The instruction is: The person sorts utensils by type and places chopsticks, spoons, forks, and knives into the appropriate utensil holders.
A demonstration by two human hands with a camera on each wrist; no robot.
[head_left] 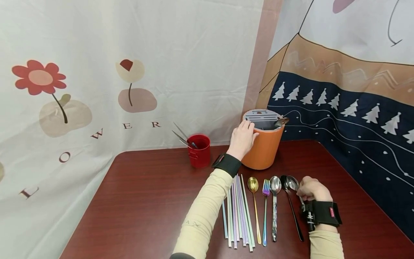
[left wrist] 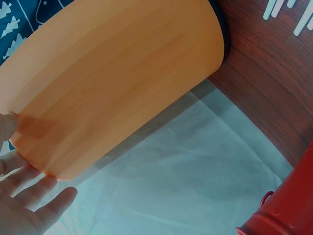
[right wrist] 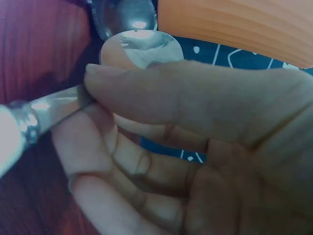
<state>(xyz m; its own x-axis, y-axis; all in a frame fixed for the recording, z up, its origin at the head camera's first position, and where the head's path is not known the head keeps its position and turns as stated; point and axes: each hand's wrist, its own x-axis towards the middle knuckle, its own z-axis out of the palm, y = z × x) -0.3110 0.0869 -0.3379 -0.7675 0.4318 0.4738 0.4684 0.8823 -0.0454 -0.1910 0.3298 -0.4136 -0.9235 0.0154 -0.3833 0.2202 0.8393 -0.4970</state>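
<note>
An orange utensil holder [head_left: 263, 149] with a grey slotted top stands at the back right of the table. My left hand [head_left: 242, 139] grips its rim; in the left wrist view the thumb and fingertips touch the orange wall [left wrist: 117, 88] near that rim. At the right end of a row of cutlery, my right hand [head_left: 314, 189] pinches a silver spoon [head_left: 293, 183] by the neck. In the right wrist view this spoon [right wrist: 142, 49] has a pale handle, and its bowl is partly hidden behind the thumb. Beside it lies a black spoon [head_left: 284, 182].
Several chopsticks [head_left: 240, 216], a gold spoon [head_left: 253, 185], a rainbow fork [head_left: 266, 187] and a silver spoon with a patterned handle [head_left: 275, 185] lie in the row. A red cup [head_left: 199, 153] holding thin utensils stands left of the holder. One spoon [head_left: 281, 122] leans inside the holder.
</note>
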